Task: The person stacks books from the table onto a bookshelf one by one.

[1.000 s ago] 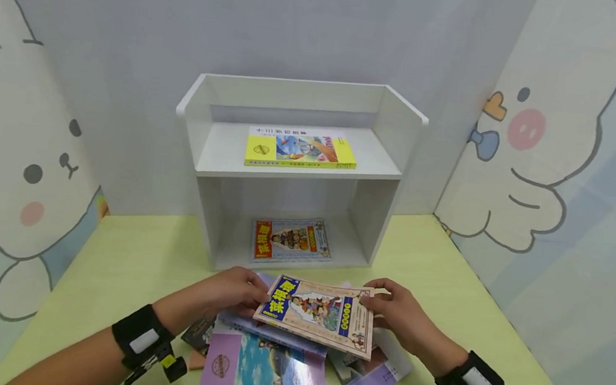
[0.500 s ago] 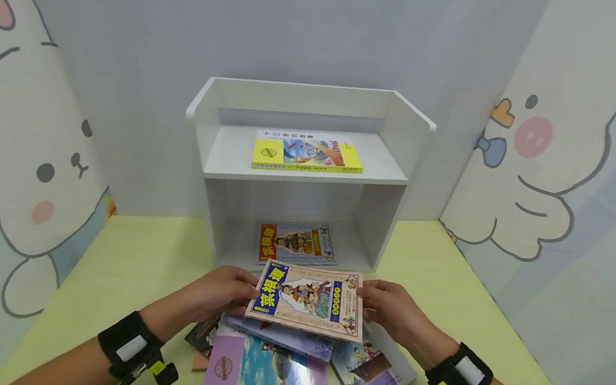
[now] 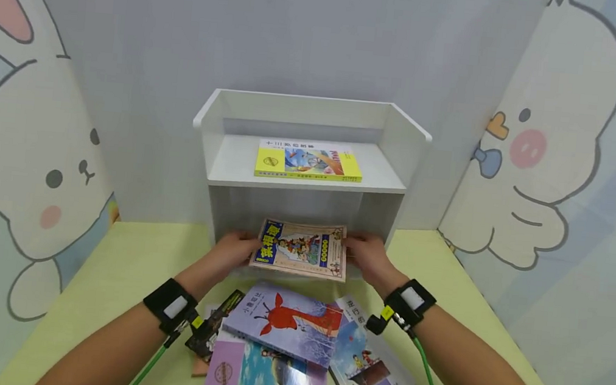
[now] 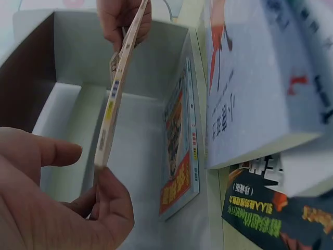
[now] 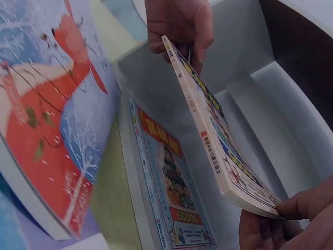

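Both hands hold a thin tan comic book (image 3: 303,250) level at the mouth of the shelf's lower compartment, cover up. My left hand (image 3: 235,252) has its left end, fingers curled beneath and thumb on the cover side. At the right end, my right hand (image 3: 370,260) pinches the edge between thumb and fingers. In the wrist views a light-blue comic book (image 5: 169,182) with a red title lies on the compartment floor below the held one; the head view hides it. The white shelf (image 3: 305,187) stands behind the hands.
A yellow book (image 3: 309,163) lies on the upper shelf. On the table in front are a lilac book with a red deer (image 3: 285,322), a purple book with a sea picture (image 3: 265,372), a grey-purple book (image 3: 370,363) and a dark book (image 3: 214,325).
Both hands have carried the tan comic book forward from over the pile into the shelf's lower opening, uncovering the red-deer book.
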Action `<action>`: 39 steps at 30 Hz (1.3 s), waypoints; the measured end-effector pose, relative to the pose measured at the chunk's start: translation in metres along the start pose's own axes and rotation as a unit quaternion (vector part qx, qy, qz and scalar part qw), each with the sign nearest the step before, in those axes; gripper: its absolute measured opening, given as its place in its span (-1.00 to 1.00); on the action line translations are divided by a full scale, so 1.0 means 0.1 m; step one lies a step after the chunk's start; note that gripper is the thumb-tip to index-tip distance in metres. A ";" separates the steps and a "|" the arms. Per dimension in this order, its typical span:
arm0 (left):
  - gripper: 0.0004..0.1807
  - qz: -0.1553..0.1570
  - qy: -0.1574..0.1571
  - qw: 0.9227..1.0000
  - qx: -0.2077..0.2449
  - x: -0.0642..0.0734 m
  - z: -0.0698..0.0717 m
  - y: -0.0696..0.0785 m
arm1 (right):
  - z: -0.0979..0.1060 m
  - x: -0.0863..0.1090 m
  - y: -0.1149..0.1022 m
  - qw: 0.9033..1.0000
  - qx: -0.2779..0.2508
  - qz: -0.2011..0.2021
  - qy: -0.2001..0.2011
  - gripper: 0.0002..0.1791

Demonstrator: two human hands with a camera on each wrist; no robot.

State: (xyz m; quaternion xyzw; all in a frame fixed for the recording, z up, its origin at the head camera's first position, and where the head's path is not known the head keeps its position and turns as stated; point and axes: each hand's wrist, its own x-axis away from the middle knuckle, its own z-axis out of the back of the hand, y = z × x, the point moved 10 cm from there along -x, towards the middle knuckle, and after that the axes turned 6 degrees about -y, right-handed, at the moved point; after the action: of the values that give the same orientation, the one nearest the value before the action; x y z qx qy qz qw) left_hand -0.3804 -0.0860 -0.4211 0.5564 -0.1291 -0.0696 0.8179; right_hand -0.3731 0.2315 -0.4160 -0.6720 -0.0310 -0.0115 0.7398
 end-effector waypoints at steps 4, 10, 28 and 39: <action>-0.56 -0.009 0.021 1.000 -0.004 -0.18 0.04 -0.02 | -0.02 -0.32 -0.05 0.998 0.054 0.027 0.034 -0.52; -0.68 -0.003 0.040 0.999 0.013 -0.32 0.07 0.01 | -0.02 -0.59 -0.16 0.993 0.094 0.052 0.040 -0.63; -0.73 0.029 0.049 0.998 -0.024 -0.45 0.05 -0.12 | -0.06 -0.80 -0.07 0.989 0.140 0.023 0.033 -0.66; -0.72 0.030 0.020 0.998 -0.047 -0.45 -0.05 -0.34 | -0.19 -0.98 0.22 0.960 0.280 0.012 0.003 -0.57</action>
State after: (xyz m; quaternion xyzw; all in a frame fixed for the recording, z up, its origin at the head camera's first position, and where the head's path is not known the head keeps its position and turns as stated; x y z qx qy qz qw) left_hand -0.4210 -0.0828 -0.4604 0.5143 -0.1260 -0.0396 0.8474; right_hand -0.4689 0.2123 -0.4454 -0.4378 -0.0228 0.0043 0.8988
